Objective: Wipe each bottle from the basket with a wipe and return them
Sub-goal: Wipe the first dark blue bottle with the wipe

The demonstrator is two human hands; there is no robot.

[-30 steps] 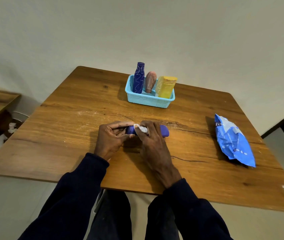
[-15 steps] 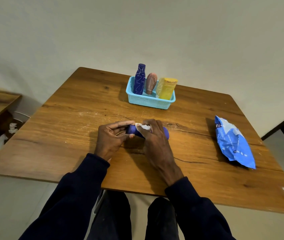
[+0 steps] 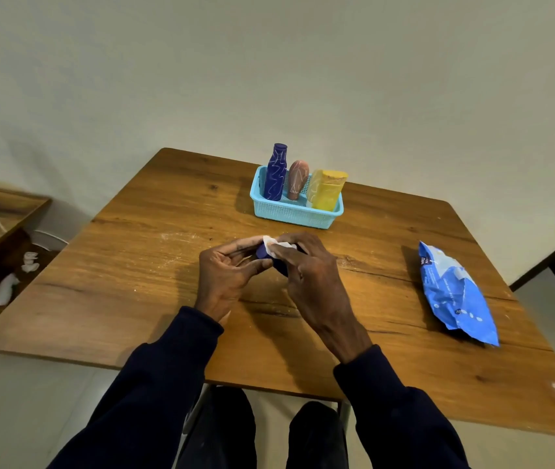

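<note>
Head view: over the middle of the table [image 3: 127, 272], the left hand [image 3: 225, 274] pinches one end of a purple bottle [image 3: 261, 254] in its grip. The right hand [image 3: 310, 277] curls its grip round a white wipe [image 3: 279, 246], pressed on that bottle. Behind them, a turquoise basket [image 3: 294, 215] holds three upright bottles [image 3: 276, 172]. A blue wipe pack [image 3: 455, 292] lies to the right.

Our left hand [image 3: 227, 275] grips the purple bottle [image 3: 262, 254]; our right hand [image 3: 306, 269] (fingers curled) presses a wipe [image 3: 277, 245] on it.

Head-worn wide-angle camera looks forward and down over the table [image 3: 127, 286].
</note>
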